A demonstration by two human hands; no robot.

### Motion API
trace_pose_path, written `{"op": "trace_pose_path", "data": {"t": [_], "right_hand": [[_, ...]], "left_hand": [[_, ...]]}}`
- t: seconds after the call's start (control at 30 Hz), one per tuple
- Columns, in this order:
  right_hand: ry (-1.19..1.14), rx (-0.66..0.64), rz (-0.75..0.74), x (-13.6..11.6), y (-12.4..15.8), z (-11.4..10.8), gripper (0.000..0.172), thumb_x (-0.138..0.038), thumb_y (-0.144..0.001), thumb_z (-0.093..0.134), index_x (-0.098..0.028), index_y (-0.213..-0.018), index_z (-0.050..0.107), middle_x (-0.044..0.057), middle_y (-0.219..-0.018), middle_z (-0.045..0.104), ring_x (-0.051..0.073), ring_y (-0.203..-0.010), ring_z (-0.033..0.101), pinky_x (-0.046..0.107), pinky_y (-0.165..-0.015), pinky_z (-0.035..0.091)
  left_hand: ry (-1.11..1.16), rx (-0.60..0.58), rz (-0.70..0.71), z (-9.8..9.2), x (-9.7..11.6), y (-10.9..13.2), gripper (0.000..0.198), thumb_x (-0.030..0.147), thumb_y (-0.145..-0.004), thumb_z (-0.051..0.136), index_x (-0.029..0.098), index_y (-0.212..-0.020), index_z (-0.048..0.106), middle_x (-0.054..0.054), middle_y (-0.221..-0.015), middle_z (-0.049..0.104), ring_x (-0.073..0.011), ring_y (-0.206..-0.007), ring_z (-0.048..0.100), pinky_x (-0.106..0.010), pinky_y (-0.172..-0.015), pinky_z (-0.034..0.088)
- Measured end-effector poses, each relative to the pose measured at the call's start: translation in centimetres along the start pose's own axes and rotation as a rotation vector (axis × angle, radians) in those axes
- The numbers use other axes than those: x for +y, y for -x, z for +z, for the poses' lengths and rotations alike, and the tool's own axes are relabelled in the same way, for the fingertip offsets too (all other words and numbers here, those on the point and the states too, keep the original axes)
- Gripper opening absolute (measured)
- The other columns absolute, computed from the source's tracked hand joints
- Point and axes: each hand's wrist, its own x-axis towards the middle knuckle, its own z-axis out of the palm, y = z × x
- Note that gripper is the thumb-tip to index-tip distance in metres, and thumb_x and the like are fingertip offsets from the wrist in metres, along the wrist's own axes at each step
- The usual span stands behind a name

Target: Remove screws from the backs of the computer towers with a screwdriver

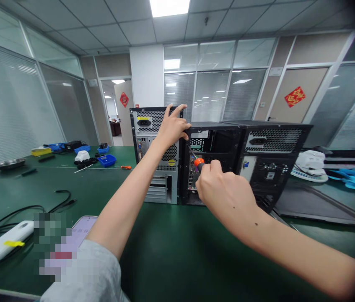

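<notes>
Three computer cases stand side by side with their rear panels facing me: a grey case (156, 180), a black middle case (218, 125) and another black case (271, 151). My left hand (174, 126) rests with fingers spread at the top corners where the grey and middle cases meet. In my right hand (221, 184) is a screwdriver (199, 162) with an orange and black handle. Its shaft points up and left at the left rear edge of the middle case, which has an open gap in its upper rear. The contact of its tip is too small to make out.
A phone (84, 226) and a white power strip (4, 247) with black cables lie at left on the green table (158, 247). Blue trays (107, 160) and an orange-handled tool (126, 167) sit further back. A dark side panel (322, 205) lies at right.
</notes>
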Motion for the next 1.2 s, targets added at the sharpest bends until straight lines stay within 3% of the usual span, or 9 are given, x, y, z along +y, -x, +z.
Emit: {"op": "trace_pose_path", "data": {"t": [0.53,0.77,1.2], "right_hand": [[-0.171,-0.132,0.095,0.4,-0.2,-0.1,0.02,-0.023,-0.084,0.037,-0.011,-0.073,0.05,0.011,-0.064,0.058,0.02,-0.049,0.06,0.022,-0.037,0.025],[-0.272,-0.255,0.123,0.9,-1.0,-0.7,0.021,-0.023,-0.085,0.034,-0.013,-0.073,0.048,0.014,-0.063,0.061,0.024,-0.055,0.062,0.026,-0.042,0.032],[-0.416,-0.467,0.218,1.7,-1.0,-1.1,0.025,-0.029,-0.087,0.03,-0.011,-0.089,0.047,0.016,-0.077,0.063,0.027,-0.073,0.063,0.03,-0.052,0.035]], "left_hand": [[-0.038,0.007,0.0,-0.2,0.1,0.0,0.016,0.025,-0.078,0.051,0.022,-0.084,0.066,-0.005,-0.083,0.067,-0.0303,-0.128,0.028,-0.054,-0.108,0.009],[-0.031,0.002,0.001,-0.1,0.1,0.1,0.016,0.025,-0.078,0.052,0.022,-0.085,0.066,-0.005,-0.083,0.066,-0.0314,-0.129,0.026,-0.054,-0.108,0.007],[-0.035,-0.02,-0.012,-0.3,0.2,-0.1,0.016,0.023,-0.077,0.052,0.022,-0.086,0.066,-0.005,-0.086,0.066,-0.0309,-0.129,0.025,-0.055,-0.107,0.007]]}}
